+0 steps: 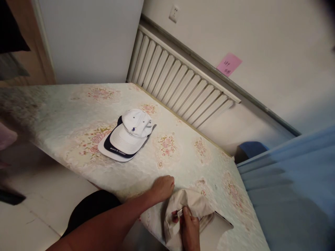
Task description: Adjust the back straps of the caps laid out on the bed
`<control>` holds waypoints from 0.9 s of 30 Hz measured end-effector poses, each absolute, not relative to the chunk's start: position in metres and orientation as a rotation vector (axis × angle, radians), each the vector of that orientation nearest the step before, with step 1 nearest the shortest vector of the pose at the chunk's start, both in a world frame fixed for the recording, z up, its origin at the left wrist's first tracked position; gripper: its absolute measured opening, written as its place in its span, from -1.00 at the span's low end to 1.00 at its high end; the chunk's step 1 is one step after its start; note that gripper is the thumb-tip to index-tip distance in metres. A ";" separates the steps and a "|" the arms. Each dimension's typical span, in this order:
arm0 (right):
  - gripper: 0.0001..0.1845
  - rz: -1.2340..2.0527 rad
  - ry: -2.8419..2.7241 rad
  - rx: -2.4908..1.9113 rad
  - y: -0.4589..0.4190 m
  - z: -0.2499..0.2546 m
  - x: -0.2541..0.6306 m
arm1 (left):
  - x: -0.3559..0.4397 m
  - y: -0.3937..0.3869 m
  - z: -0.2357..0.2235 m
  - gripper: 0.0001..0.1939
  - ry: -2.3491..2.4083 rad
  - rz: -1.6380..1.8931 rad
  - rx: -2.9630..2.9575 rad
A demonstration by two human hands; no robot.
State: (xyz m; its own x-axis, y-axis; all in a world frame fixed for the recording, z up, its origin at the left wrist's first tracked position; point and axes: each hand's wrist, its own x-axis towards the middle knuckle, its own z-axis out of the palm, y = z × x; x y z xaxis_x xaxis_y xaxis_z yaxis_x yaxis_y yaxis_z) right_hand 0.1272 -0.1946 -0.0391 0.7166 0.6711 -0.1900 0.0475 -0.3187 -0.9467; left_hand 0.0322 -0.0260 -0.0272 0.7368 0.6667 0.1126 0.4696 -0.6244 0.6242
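Near the table's front edge lies a beige cap (pixel 195 201), with a pale brim sticking out to the right. My right hand (pixel 190 225) pinches the small metal buckle (pixel 179 212) at the cap's strap, thumb on top. Just beyond the cap's left side, my left hand (pixel 163 188) is closed in a fist; what its fingers hold, if anything, is hidden. Farther off to the left is a stack of caps: a white cap (pixel 137 122) with a small navy emblem on top, a navy brim (pixel 117 150) lettered "BELIEVE IN YOURSELF" under it, and another white brim lowest.
A pale floral cloth (pixel 180 167) covers the table. Behind it runs a white radiator (pixel 178 76) along the wall, with a pink note (pixel 229 64) above. A blue curtain (pixel 295 181) hangs at the right. Tiled floor (pixel 26 226) shows at lower left.
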 end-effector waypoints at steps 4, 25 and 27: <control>-0.40 0.857 -0.507 -1.756 -0.196 -0.044 0.131 | 0.032 -0.026 -0.027 -0.76 0.841 0.467 2.367; -0.38 0.822 -0.539 -1.796 -0.197 -0.042 0.131 | 0.030 -0.027 -0.024 -0.76 0.843 0.437 2.344; -0.39 0.825 -0.547 -1.799 -0.197 -0.041 0.131 | 0.030 -0.027 -0.024 -0.77 0.841 0.443 2.340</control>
State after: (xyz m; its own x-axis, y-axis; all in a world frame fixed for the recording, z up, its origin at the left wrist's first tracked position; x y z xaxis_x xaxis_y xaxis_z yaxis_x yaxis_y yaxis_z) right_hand 0.1305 -0.1965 -0.0406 0.6598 0.6975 -0.2796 -0.0145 -0.3602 -0.9328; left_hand 0.0298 -0.0268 -0.0241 0.7428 0.6616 0.1028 0.4590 -0.6149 0.6413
